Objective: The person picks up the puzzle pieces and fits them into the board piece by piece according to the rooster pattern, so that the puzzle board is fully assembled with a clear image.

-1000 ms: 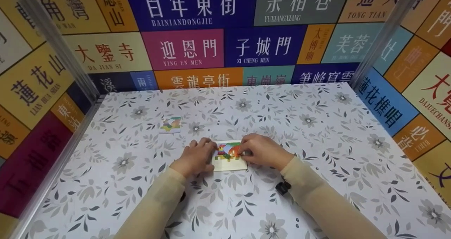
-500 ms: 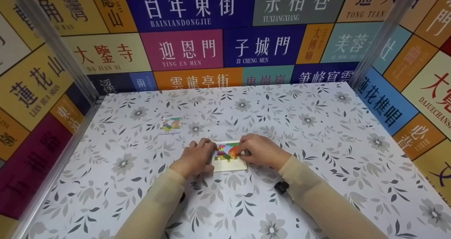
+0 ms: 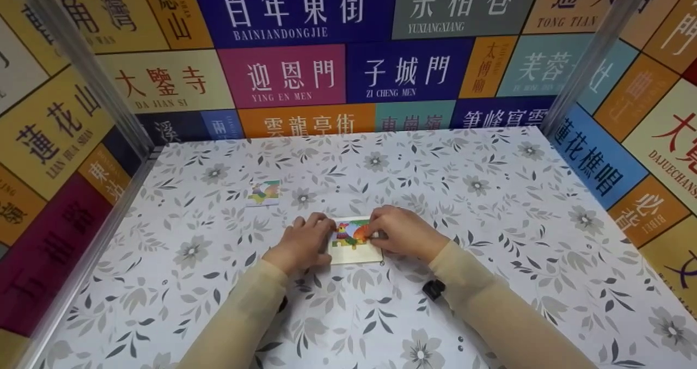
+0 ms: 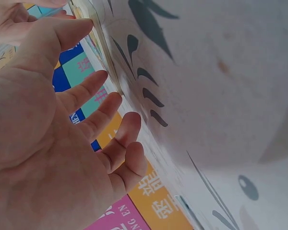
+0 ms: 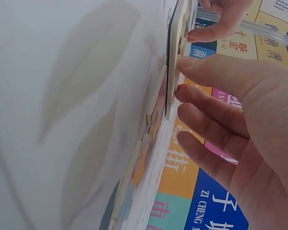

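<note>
A pale puzzle board [image 3: 355, 256] with a colourful rooster picture [image 3: 348, 234] lies flat at the middle of the table. My left hand [image 3: 303, 244] spans its left edge. In the left wrist view the left thumb [image 4: 81, 29] touches the board's rim, and the other fingers are spread. Over on the right side, my right hand [image 3: 405, 233] has its thumb and index finger on the orange part of the picture. Whether they pinch a piece is unclear. Loose puzzle pieces [image 5: 156, 98] lie beside the board in the right wrist view; the right hand covers that spot from above.
A small square picture [image 3: 263, 193] in similar colours lies farther back, left of the board. The tabletop [image 3: 490, 222] has a grey leaf and flower print. Walls [image 3: 294, 75] with coloured sign panels enclose the back and sides, with clear corner posts [image 3: 593, 59].
The right fingertips shift very slightly on the right side of the picture. My left hand and the board stay put.
</note>
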Motion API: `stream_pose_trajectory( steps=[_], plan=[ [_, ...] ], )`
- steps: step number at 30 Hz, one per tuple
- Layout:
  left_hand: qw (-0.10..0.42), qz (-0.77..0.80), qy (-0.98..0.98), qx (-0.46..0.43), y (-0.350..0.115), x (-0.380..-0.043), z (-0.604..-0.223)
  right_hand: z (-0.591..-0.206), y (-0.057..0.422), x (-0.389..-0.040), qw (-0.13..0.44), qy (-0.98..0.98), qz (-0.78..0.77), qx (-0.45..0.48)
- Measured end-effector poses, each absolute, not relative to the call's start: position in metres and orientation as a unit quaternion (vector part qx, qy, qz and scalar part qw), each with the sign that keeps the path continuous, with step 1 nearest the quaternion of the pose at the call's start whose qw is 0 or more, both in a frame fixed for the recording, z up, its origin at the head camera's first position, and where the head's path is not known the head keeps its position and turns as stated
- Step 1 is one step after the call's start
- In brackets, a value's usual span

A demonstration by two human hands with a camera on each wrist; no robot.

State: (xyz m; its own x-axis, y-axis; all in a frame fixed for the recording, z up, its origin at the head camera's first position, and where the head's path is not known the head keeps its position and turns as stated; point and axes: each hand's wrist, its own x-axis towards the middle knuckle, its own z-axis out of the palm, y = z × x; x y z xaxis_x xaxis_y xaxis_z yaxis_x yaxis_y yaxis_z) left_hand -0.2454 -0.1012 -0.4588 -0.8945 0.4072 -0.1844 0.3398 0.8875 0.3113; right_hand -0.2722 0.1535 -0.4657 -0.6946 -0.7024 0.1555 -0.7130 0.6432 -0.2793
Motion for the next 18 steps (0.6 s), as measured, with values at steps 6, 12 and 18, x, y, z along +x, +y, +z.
stream_pose_trajectory(
  steps=[6, 12, 18],
  plan=[
    [0.125, 0.139, 0.963, 0.194, -0.1016, -0.2450, -0.4595, -0.4647, 0.1531, -0.2718, 0.013, -0.909, 0.154, 0.388],
    [0.127, 0.138, 0.963, 0.193, -0.1016, -0.2450, -0.4590, -0.4621, 0.1517, -0.2711, 0.011, -0.908, 0.148, 0.392],
    [0.135, 0.129, 0.964, 0.187, -0.1011, -0.2462, -0.4588, -0.4597, 0.1501, -0.2707, 0.004, -0.909, 0.142, 0.393]
  ],
)
